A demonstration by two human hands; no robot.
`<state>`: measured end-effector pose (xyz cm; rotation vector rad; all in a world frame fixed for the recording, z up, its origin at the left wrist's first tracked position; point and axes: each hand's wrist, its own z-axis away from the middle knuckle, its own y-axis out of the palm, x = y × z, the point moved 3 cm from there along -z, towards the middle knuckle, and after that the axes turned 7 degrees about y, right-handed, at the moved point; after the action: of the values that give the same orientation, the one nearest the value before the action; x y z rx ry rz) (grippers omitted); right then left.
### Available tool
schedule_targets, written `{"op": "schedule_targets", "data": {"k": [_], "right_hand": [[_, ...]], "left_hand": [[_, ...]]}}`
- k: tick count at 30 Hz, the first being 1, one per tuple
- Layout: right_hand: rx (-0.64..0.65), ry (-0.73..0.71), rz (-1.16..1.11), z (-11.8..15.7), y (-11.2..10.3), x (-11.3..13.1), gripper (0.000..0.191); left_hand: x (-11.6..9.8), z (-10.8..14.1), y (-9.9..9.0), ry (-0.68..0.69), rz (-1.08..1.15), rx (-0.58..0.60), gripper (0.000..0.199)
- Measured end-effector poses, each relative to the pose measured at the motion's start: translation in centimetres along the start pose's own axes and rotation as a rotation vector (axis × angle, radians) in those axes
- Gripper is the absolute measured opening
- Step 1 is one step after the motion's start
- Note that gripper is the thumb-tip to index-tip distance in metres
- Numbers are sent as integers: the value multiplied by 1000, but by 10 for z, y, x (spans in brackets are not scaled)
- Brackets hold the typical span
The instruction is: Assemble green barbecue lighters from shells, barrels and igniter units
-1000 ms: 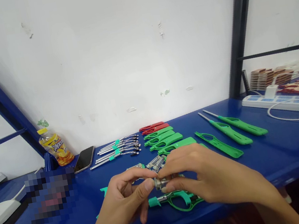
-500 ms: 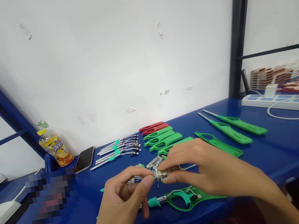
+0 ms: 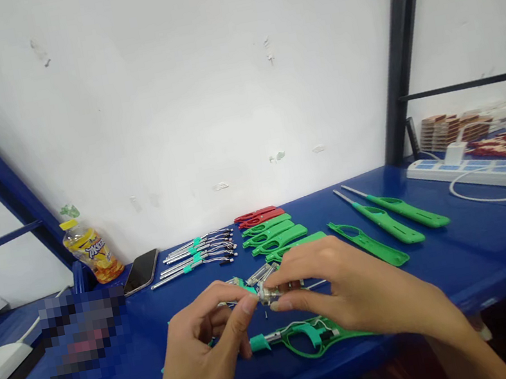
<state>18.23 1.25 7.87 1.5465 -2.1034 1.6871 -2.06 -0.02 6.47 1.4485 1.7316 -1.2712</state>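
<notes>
Thumb and fingers of my right hand (image 3: 320,275) are closed around a small clear-and-metal lighter fuel tank (image 3: 267,294). At its left end, the thumb and index finger of my left hand (image 3: 218,326) are pinched together on its fitting, whose detail is too small to make out. Below my hands lies a green lighter half-shell (image 3: 306,353) with a metal tube, a teal trigger (image 3: 314,334) and wires in it. Similar small tanks (image 3: 259,273) lie just behind my fingers, partly hidden. A tiny screw or pin (image 3: 266,315) is beneath the held tank.
Metal lighter tubes with wires (image 3: 196,255) lie in a row at the back, beside red shells (image 3: 258,217) and green shells (image 3: 278,237). Two lighters with green bodies (image 3: 386,221) lie right. A phone (image 3: 143,271), drink bottle (image 3: 93,251) and power strip (image 3: 485,171) are farther out.
The left thumb and index finger still pinch at the tank's end, while the other left fingers have curled in slightly. The tank stays in my right hand; the view has shifted slightly.
</notes>
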Motion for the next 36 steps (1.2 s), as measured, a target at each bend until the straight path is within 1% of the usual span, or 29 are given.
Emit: {"op": "schedule_targets", "data": {"k": [6, 9, 13, 24, 28, 36], "right_hand": [[1, -7, 18, 1, -1, 1, 20], [-7, -17, 26, 1, -2, 2, 19], [-4, -6, 9, 1, -2, 2, 17], [-5, -2, -20, 1, -2, 1, 17], [-5, 0, -18, 1, -2, 0, 17], [0, 6, -3, 1, -2, 0, 17]], "left_hand": [[1, -1, 0, 13, 16, 2, 30], [-1, 0, 0, -5, 17, -1, 31], [-2, 2, 1, -37, 26, -37, 26], [0, 3, 1, -7, 19, -55, 23], [0, 1, 0, -1, 18, -26, 23], [4, -1, -2, -8, 8, -7, 23]]}}
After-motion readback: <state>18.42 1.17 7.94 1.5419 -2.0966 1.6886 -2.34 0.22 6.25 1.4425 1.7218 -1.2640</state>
